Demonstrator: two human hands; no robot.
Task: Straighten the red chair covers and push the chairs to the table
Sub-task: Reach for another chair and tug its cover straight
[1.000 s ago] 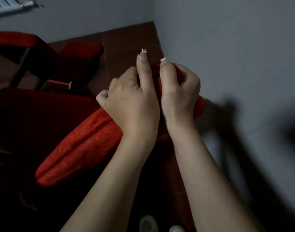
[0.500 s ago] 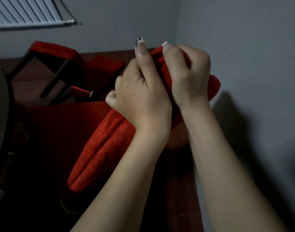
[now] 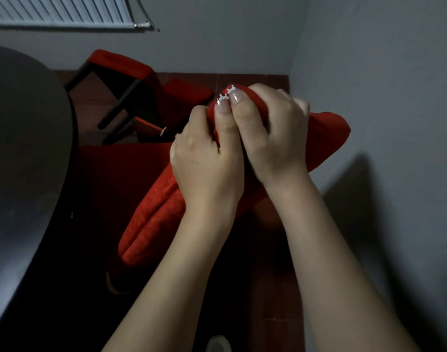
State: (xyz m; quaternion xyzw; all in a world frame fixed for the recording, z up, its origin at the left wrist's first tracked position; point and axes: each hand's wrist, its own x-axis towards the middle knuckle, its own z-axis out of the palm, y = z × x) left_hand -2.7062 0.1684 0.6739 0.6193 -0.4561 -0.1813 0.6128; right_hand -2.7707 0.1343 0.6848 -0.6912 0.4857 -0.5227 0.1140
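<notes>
A red chair cover [image 3: 153, 219] wraps the backrest of the chair right below me, running from lower left to upper right. My left hand [image 3: 207, 161] and my right hand [image 3: 270, 138] sit side by side on the top of that backrest, both closed on a bunched fold of the red fabric. The chair's seat [image 3: 120, 168] lies dark red to the left of my hands. A second red-covered chair [image 3: 120, 69] stands further back, with its dark legs showing. The dark rounded table [image 3: 26, 148] fills the left side.
A grey wall [image 3: 382, 97] runs close along the right and meets another wall at a corner behind the chairs. A white radiator [image 3: 59, 11] hangs at the upper left. Reddish-brown floor tiles [image 3: 242, 80] show by the corner. My shoe tip [image 3: 218, 345] is at the bottom.
The view has tilted up, bringing the table and the radiator into sight. My thumbs have come together and my hands have closed tighter on the cover's fold.
</notes>
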